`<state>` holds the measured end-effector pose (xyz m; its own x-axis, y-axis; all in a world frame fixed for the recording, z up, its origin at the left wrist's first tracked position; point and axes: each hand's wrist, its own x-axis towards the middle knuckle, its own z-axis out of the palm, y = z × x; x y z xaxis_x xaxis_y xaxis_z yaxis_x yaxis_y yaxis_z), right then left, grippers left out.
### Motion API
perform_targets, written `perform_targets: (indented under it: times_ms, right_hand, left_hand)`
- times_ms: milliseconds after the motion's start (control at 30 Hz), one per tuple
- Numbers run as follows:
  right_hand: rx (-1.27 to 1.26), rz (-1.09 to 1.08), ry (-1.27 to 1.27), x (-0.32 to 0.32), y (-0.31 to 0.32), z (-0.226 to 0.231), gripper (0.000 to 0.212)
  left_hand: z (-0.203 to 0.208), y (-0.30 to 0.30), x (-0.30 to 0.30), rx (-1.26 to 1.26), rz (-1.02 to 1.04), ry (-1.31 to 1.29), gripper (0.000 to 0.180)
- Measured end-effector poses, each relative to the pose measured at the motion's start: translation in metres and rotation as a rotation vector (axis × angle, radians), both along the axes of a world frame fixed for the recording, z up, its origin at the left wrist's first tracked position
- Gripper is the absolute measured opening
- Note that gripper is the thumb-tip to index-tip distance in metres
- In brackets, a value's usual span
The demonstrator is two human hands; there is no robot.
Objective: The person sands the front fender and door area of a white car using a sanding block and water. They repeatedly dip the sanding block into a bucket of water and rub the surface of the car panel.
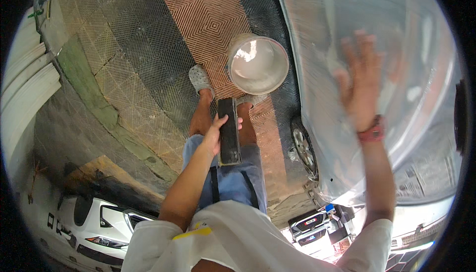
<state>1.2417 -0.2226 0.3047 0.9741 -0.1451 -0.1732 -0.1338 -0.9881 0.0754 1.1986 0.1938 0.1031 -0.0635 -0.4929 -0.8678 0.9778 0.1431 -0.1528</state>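
Note:
My left hand is wrapped round a long, dark rectangular sanding block, held upright in front of my thighs. Its fingertips show on the block's far edge. Over to the right, my right hand lies palm down on a grey, wet-looking car body panel, fingers spread and slightly blurred. A red watch circles that wrist. Between me and the car stands a round whitish bucket with cloudy, pale liquid inside, reflecting light.
Black and reddish-brown ridged tiles cover the floor. One car wheel shows under the panel's edge. A white car is at the lower left, and a dark-fronted vehicle at the lower right. White curved panels stand at the left.

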Motion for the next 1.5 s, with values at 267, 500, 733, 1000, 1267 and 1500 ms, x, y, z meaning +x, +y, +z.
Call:
perform_targets:
  times_ms: [267, 500, 733, 1000, 1267, 1500]
  right_hand:
    - [0.790, -0.549, 0.458, -0.107, 0.114, -0.390, 0.058]
    - [0.494, -0.968, 0.475, -0.170, 0.107, -0.653, 0.057]
    - [1.252, -1.400, 0.463, -0.095, 0.156, -0.630, 0.051]
    - [2.595, -1.677, 0.067, -0.070, 0.125, -0.344, 0.051]
    - [1.381, -0.549, 0.101, -0.025, 0.073, -0.055, 0.043]
    - [0.327, 0.020, -0.149, -0.001, -0.041, 0.187, 0.043]
  left_hand:
    - [-0.087, 0.008, -0.035, 0.019, -0.036, 0.083, 0.062]
    - [-0.119, 0.001, -0.037, 0.073, -0.069, 0.115, 0.072]
    - [-0.127, 0.001, -0.050, 0.106, -0.135, 0.035, 0.071]
    - [-0.120, -0.036, -0.029, 0.164, -0.042, -0.166, 0.047]
    - [0.050, -0.243, 0.046, -0.181, 0.265, -0.254, 0.060]
    - [0.206, -0.362, 0.070, 0.088, 0.060, -1.008, 0.072]
